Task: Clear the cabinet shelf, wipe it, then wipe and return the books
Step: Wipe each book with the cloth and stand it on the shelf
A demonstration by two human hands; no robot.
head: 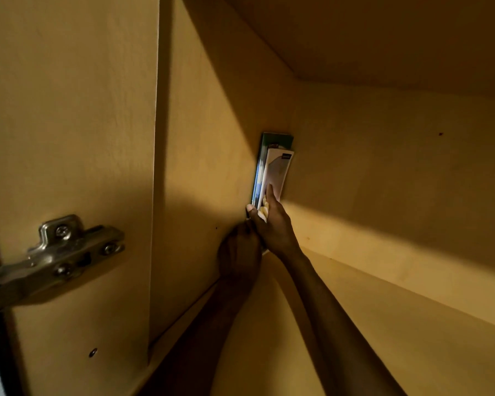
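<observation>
The inside of a pale wooden cabinet is filling the view, dim under its top panel, with a band of light falling across the back wall and the shelf (412, 318) lying bare apart from one far corner. The door (69, 138) is standing open on the left, its metal hinge (55, 258) close to the camera. A few thin books (272, 170) are standing upright in that back left corner, pressed flat against the side wall, most likely because the wall is the only thing keeping such slim volumes from tipping over. The right hand (272, 224) is reaching deep in and closing around the lower edge of the books, index finger lying up the pale front cover and thumb hooking round the other side, with what may be a bit of yellowish cloth tucked under the fingers. The left hand (237, 252) is sitting in shadow just below, curled against the base of the books, seemingly steadying them; how firmly it is gripping cannot be told. With the shelf otherwise clear, the books are probably going back in.
</observation>
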